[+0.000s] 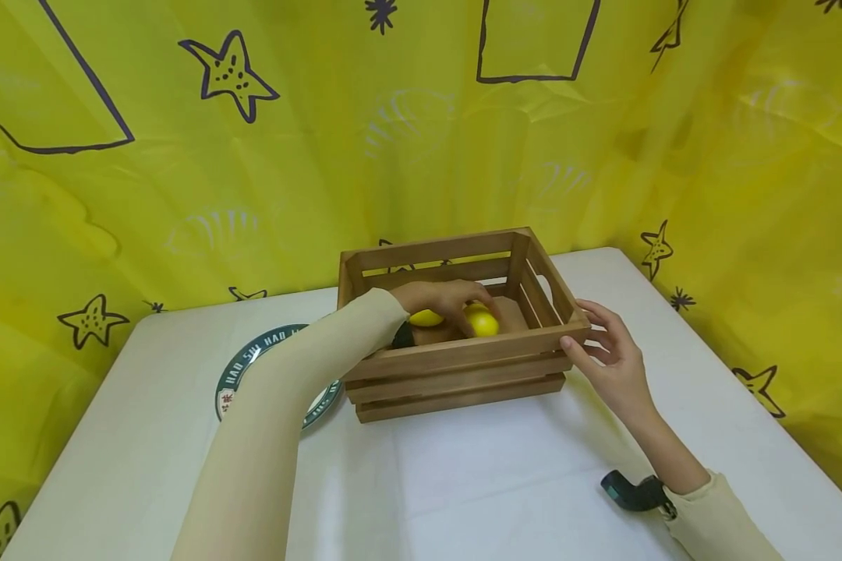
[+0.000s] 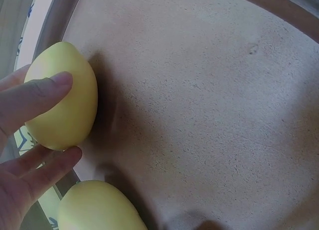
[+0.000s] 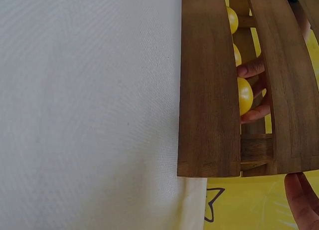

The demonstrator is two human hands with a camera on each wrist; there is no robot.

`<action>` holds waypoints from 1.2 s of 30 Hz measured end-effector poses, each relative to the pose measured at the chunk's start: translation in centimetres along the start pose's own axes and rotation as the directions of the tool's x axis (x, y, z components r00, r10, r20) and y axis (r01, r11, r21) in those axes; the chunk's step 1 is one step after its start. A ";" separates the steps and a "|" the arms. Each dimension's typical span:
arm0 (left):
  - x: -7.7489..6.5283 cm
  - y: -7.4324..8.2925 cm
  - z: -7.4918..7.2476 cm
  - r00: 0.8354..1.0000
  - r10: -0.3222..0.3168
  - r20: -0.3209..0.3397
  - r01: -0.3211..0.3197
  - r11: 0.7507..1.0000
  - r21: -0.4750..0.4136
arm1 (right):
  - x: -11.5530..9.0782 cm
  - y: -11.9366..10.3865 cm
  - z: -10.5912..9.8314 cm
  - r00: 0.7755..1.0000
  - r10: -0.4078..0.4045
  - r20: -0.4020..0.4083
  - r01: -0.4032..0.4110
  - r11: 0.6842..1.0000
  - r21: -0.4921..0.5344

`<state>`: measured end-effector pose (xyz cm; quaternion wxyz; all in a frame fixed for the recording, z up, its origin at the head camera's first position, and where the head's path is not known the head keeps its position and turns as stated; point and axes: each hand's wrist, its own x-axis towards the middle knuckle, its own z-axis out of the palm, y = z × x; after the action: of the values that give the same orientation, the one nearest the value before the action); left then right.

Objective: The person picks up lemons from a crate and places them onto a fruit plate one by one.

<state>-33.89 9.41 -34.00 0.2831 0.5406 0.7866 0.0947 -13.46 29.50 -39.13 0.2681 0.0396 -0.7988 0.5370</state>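
In the head view, we see the left hand [image 1: 449, 298], at centre, curled round a smooth yellow oval object [image 1: 486, 325] inside a brown slatted wooden crate [image 1: 463, 352]; the right hand [image 1: 616, 370] grips its right corner. The left-wrist view shows us the object at left; the right-wrist view, at right, between slats.

Green-rimmed plate [image 1: 252, 355] on white table [image 1: 463, 475]; yellow curtain [image 1: 309, 179] with starfish drawings [image 1: 231, 76] behind.

Head cam: high, set back, facing forward-down, crate [image 1: 463, 353] just off centre toward 5 o'clock. Left wrist cam looks close onto crate floor [image 2: 199, 90]; right wrist cam, close outside, faces front slats [image 3: 209, 90]. Both share yellow fruit [image 2: 82, 115], at 9 and 3 o'clock.
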 end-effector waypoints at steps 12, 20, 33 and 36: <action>0.3 0.2 0.1 1.000 0.013 0.021 -0.012 0.999 -0.041 | -0.4 0.0 -0.1 1.000 0.027 -0.005 -0.027 0.999 -0.035; 0.2 0.0 0.0 1.000 0.022 0.008 -0.021 0.999 -0.030 | -0.3 -0.1 0.0 1.000 0.018 -0.007 -0.018 1.000 -0.026; 0.0 0.3 -0.4 1.000 0.000 -0.008 0.000 1.000 -0.020 | -0.1 -0.2 0.1 1.000 0.013 -0.005 -0.013 1.000 -0.021; -0.1 0.3 -0.5 1.000 -0.005 -0.013 0.005 1.000 -0.015 | -0.1 -0.2 0.1 1.000 0.013 -0.003 -0.013 1.000 -0.021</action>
<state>-33.89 9.56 -33.37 0.2824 0.5359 0.7889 0.1034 -13.33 29.32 -39.01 0.2659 0.0308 -0.8044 0.5303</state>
